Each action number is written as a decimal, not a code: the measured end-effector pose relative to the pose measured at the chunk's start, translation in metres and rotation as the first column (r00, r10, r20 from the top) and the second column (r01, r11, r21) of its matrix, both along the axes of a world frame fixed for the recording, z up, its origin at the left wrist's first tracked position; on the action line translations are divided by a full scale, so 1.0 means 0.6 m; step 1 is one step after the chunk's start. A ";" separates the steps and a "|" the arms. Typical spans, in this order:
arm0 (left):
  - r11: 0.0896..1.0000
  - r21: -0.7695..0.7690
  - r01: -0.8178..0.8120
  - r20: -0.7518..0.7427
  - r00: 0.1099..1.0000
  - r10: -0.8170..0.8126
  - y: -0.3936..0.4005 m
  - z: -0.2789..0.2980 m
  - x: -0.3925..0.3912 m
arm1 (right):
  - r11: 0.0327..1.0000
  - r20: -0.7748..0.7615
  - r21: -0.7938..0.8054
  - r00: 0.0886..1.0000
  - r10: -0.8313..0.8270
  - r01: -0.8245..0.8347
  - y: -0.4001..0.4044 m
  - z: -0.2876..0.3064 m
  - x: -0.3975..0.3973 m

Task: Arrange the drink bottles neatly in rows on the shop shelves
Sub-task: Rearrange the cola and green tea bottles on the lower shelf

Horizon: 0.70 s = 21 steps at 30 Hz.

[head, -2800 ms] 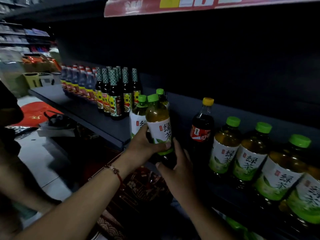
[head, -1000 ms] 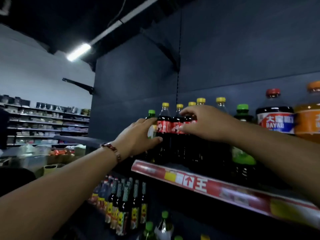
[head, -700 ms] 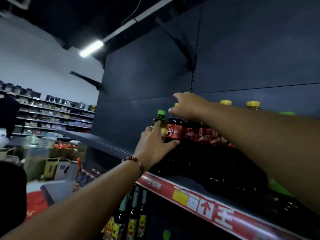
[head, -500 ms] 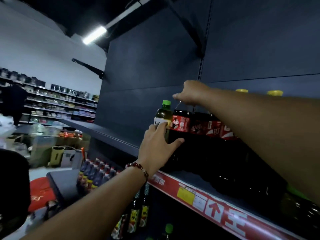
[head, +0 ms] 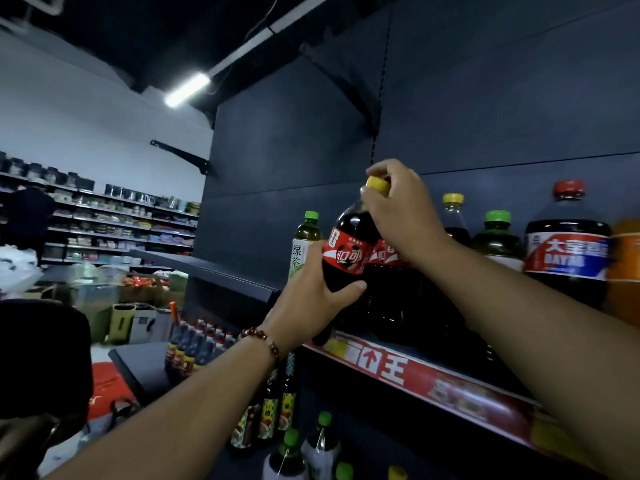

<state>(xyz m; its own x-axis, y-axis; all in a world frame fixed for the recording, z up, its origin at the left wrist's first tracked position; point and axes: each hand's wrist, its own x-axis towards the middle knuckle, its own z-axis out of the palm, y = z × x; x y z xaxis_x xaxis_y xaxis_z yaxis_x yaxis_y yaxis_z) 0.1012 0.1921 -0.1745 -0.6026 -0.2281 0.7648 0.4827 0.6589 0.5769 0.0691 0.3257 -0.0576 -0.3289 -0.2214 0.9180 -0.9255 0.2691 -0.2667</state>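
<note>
The left hand (head: 308, 303) grips the body of a cola bottle (head: 349, 251), fingers wrapped round its red label. The right hand (head: 401, 209) pinches the yellow cap (head: 378, 184) at 12 o'clock of the bottle. The bottle tilts at the front edge of the upper shelf (head: 415, 372). A green tea bottle (head: 304, 244) stands just beside, at 9 o'clock. More cola bottles (head: 394, 282) stand at 3 o'clock.

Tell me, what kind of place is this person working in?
Most likely a small grocery shop. Drink bottles such as this cola bottle stand on a dark shelf with a red price strip, and more stocked shelves line the far wall.
</note>
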 end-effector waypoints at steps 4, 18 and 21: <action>1.000 0.001 -0.001 0.043 0.999 0.000 0.031 -0.043 0.063 | 0.981 0.174 -0.099 0.968 0.182 -0.166 0.036 -0.055 0.040; 0.817 0.558 0.145 0.106 0.964 -0.244 0.048 -0.246 0.154 | 0.841 0.683 -0.087 0.583 0.440 -0.533 0.048 -0.329 0.115; 0.668 0.729 0.149 0.116 0.935 -0.336 0.019 -0.345 0.133 | 0.810 0.791 -0.017 0.487 0.369 -0.586 0.024 -0.457 0.097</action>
<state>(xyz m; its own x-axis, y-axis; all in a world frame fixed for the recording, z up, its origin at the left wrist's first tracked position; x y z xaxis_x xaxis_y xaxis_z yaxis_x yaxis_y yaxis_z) 0.1807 0.2037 -0.3815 -0.8440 -0.4579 0.2793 0.3633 -0.1051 0.9257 0.1276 0.3398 -0.3318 -0.6245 -0.7191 0.3048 -0.4363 -0.0025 -0.8998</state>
